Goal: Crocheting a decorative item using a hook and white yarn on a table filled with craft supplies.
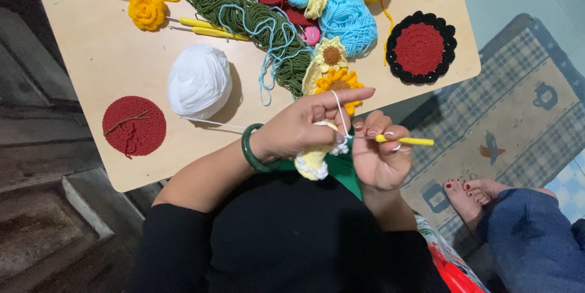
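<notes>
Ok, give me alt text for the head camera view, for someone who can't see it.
Seen from above, a right hand works a yellow crochet hook into a yellow and white crochet piece held by the left hand, beside a table of yarn.

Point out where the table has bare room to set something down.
Bare wood lies along the left side of the table, between the yellow flower, the white yarn ball and the red disc. A smaller strip runs right of the red and black coaster. The top middle is crowded with yarn and hooks.
</notes>
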